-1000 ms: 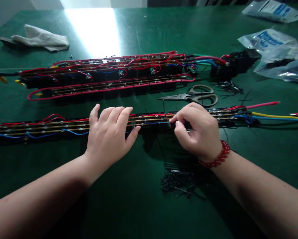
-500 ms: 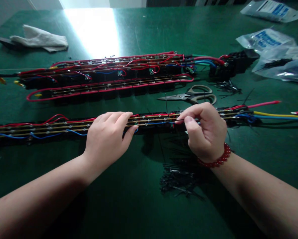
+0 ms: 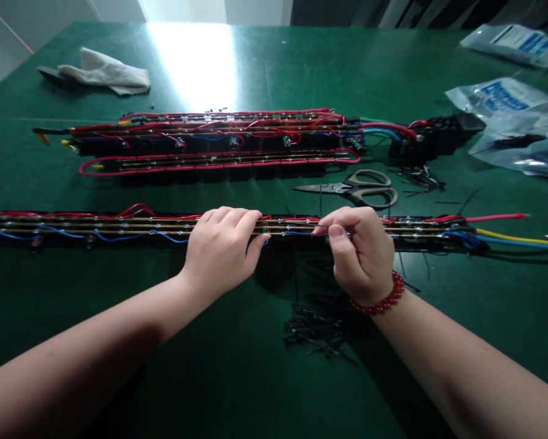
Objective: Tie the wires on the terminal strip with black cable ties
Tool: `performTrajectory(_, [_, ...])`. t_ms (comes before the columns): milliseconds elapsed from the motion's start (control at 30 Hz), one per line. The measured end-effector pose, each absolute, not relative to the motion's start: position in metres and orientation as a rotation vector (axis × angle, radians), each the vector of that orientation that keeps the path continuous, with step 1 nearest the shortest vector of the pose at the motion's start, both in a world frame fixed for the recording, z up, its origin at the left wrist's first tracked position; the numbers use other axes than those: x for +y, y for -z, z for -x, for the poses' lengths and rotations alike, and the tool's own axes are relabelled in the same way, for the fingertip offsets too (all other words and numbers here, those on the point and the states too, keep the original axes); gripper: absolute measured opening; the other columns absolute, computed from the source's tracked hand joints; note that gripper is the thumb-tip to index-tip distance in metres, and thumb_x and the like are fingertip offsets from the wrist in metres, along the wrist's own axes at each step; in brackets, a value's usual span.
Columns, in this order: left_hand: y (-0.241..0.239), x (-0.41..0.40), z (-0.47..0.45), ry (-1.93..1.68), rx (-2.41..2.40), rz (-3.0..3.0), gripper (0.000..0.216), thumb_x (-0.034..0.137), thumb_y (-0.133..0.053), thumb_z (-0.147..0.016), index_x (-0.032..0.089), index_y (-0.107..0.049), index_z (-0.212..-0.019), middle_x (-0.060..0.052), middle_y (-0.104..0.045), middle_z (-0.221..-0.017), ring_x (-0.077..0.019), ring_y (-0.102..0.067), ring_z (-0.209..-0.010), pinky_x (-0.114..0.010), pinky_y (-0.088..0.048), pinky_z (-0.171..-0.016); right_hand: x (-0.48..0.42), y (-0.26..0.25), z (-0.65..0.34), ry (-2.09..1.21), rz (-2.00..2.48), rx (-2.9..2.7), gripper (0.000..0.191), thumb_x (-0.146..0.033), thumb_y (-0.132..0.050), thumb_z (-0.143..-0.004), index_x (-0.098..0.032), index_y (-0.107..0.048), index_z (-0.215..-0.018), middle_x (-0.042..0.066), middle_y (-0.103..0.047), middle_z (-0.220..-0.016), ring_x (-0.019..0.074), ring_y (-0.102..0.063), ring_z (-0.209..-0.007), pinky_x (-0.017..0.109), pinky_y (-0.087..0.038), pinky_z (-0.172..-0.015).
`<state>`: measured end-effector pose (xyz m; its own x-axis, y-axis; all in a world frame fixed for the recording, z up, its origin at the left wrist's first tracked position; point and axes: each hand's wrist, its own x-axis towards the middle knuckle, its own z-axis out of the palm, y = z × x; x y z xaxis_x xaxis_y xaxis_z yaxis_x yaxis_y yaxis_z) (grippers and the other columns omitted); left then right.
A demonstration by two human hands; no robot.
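A long black strip assembly [image 3: 95,227] with brass rails and red and blue wires lies across the green table in front of me. My left hand [image 3: 221,247] rests on its middle, fingers curled over the rails and gripping it. My right hand [image 3: 363,247], with a red bead bracelet at the wrist, is pinched on a thin black cable tie [image 3: 320,204] that stands up from the strip just right of the left hand.
Two more wired strips [image 3: 219,140] lie farther back. Scissors [image 3: 356,186] sit behind my right hand. A heap of black cable ties [image 3: 317,326] lies near me. Plastic bags [image 3: 507,97] are at the right, a white cloth [image 3: 109,72] at the back left.
My left hand's fingers have curled down onto the strip. My right hand has shifted slightly while pinching at the tie. The view has moved back a little.
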<state>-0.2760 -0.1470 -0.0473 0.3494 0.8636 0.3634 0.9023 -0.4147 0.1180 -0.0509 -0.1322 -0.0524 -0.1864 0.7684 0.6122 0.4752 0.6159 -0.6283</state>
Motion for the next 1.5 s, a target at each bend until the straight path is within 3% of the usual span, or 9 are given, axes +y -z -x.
performTrajectory(300, [0.041,-0.155,0.239,0.632,-1.840,2.496,0.025,0.031,-0.057,-0.093,0.015,-0.066,-0.110,-0.011,-0.073,-0.108,-0.0287,-0.064,-0.097,-0.044,-0.049,-0.088,-0.132,0.046,0.048,-0.303,1.013,-1.874,0.014,-0.017,-0.050,-0.088,-0.023,-0.053,-0.075,0.000,-0.062,-0.069,0.0137,-0.057,-0.059,0.030,-0.046,-0.056])
performTrajectory(600, [0.047,-0.151,0.252,0.670,-1.638,2.536,0.037,0.043,-0.053,-0.097,0.015,-0.066,-0.117,-0.011,-0.074,-0.113,-0.0258,-0.066,-0.098,-0.040,-0.049,-0.085,-0.132,0.038,0.048,0.051,0.730,-2.203,0.018,-0.011,-0.058,-0.075,-0.024,-0.048,-0.067,0.000,-0.062,-0.062,0.0165,-0.058,-0.060,0.032,-0.048,-0.061])
performTrajectory(1067, [0.048,-0.152,0.252,0.679,-1.663,2.528,0.032,0.041,-0.050,-0.097,0.018,-0.067,-0.114,-0.008,-0.074,-0.109,-0.0263,-0.065,-0.099,-0.040,-0.048,-0.085,-0.136,0.038,0.055,0.311,0.705,-2.340,0.023,-0.018,-0.060,-0.081,-0.023,-0.049,-0.061,-0.001,-0.059,-0.057,0.0165,-0.051,-0.061,0.033,-0.042,-0.063])
performTrajectory(1200, [0.049,-0.152,0.252,0.670,-1.670,2.525,0.033,0.041,-0.051,-0.097,0.017,-0.067,-0.114,-0.009,-0.074,-0.112,-0.0273,-0.066,-0.100,-0.041,-0.048,-0.085,-0.135,0.039,0.058,0.310,0.794,-2.402,0.020,-0.019,-0.057,-0.086,-0.022,-0.056,-0.066,0.001,-0.063,-0.065,0.0180,-0.051,-0.068,0.034,-0.041,-0.067])
performTrajectory(1400, [0.048,-0.154,0.252,0.680,-1.660,2.547,0.039,0.034,-0.050,-0.097,0.017,-0.059,-0.132,-0.007,-0.071,-0.126,-0.0269,-0.061,-0.121,-0.040,-0.046,-0.098,-0.132,0.042,0.060,0.291,0.830,-2.454,0.016,-0.022,-0.056,-0.091,-0.020,-0.062,-0.076,0.004,-0.068,-0.080,0.0199,-0.051,-0.077,0.035,-0.041,-0.072])
performTrajectory(1500, [0.047,-0.153,0.252,0.674,-1.631,2.584,0.040,0.031,-0.047,-0.098,0.016,-0.056,-0.134,-0.008,-0.070,-0.127,-0.0263,-0.061,-0.123,-0.040,-0.046,-0.098,-0.131,0.044,0.061,0.285,0.858,-2.476,0.016,-0.023,-0.055,-0.093,-0.020,-0.063,-0.080,0.004,-0.069,-0.086,0.0200,-0.052,-0.081,0.035,-0.041,-0.076])
